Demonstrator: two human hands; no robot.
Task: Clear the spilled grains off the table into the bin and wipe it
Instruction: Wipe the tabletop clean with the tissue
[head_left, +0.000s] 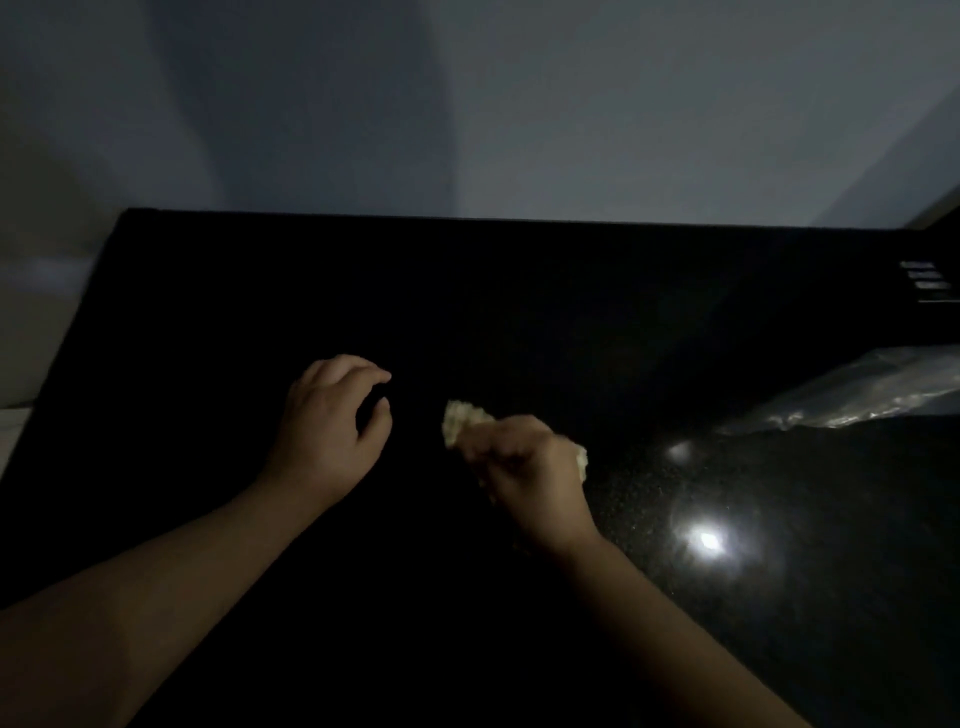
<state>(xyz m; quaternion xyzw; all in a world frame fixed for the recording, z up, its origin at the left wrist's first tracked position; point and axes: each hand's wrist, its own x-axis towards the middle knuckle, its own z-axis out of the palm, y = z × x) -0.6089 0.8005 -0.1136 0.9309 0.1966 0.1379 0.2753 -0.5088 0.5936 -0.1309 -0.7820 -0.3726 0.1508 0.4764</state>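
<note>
Table (519, 291) mostly lost in dark; right fingers (485, 446) clutch what seems a cloth (461, 415), left fingers (358, 367) loose.

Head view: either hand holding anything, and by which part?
Right hand grips a pale crumpled cloth round its middle, ends poking out both sides. Left hand, fingers loosely curled, holds nothing visible.

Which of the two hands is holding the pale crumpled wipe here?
The right hand: it grips the pale crumpled wipe. The left hand is loosely curled over the dark table, holding nothing visible.
</note>
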